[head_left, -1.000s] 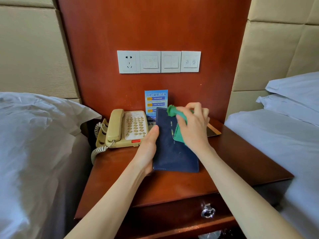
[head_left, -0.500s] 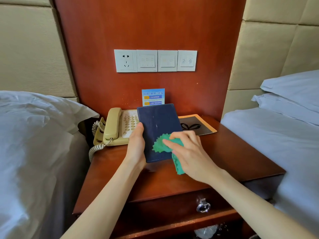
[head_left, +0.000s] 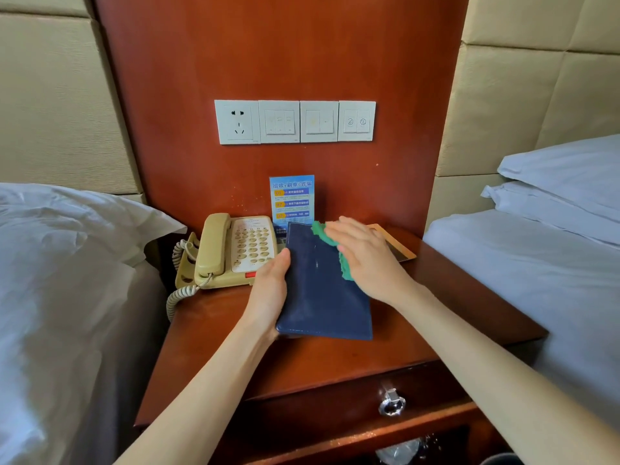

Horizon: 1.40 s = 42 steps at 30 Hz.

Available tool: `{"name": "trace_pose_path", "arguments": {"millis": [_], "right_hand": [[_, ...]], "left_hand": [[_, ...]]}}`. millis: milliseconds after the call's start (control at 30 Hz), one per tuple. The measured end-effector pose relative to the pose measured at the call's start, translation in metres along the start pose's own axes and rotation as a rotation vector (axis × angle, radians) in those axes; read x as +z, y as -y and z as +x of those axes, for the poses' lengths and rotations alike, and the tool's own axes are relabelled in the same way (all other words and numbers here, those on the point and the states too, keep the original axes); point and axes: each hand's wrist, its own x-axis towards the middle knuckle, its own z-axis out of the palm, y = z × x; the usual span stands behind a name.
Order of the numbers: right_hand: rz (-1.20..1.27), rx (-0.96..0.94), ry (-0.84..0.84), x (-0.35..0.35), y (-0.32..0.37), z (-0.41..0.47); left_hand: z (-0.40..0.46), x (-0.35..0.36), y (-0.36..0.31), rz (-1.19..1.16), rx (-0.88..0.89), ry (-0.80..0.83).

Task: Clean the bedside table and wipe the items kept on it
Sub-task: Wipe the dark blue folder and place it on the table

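The bedside table [head_left: 335, 367] carries a phone [head_left: 231, 251] at the back left. On it rests a dark blue folder [head_left: 322, 290], its far end tilted up by the left hand [head_left: 268, 290], thumb hooked over the edge. The right hand [head_left: 369, 260], fingers fairly flat, presses a green cloth [head_left: 330, 241] near its top. A hard stroke could slide the folder into the phone or the small blue card [head_left: 292, 199].

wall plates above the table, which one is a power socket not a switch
The leftmost wall plate: it alone has plug holes; the other three plates carry switch buttons.
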Motion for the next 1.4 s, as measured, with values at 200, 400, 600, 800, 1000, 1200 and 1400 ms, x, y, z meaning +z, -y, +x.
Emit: {"name": "trace_pose_path", "arguments": {"millis": [200,400,600,800,1000,1200,1400], "right_hand": [[0.129,-0.275,0.184,0.015,0.029,-0.064],[-0.032,-0.357,0.161,-0.004,0.017,-0.055],[-0.093,0.066,-0.045,-0.018,-0.014,0.002],[0.0,-0.003,-0.026,0.001,0.004,0.019],[0.068,-0.127,0.099,0.02,0.023,0.002],[0.113,-0.219,0.175,0.028,0.042,-0.045],[0.066,-0.37,0.244,0.012,0.035,-0.068]], "left_hand": [[0.003,0.0,-0.002,0.017,0.019,-0.121],[0.0,0.006,-0.005,-0.061,-0.031,-0.106],[-0.005,0.012,0.003,0.122,0.048,0.05],[-0.007,0.011,0.003,0.21,0.092,0.073],[-0.003,0.009,-0.001,0.148,0.1,-0.066],[0.0,0.001,-0.004,-0.067,0.004,-0.209],[-0.001,0.002,-0.006,-0.081,-0.043,-0.271]]}}
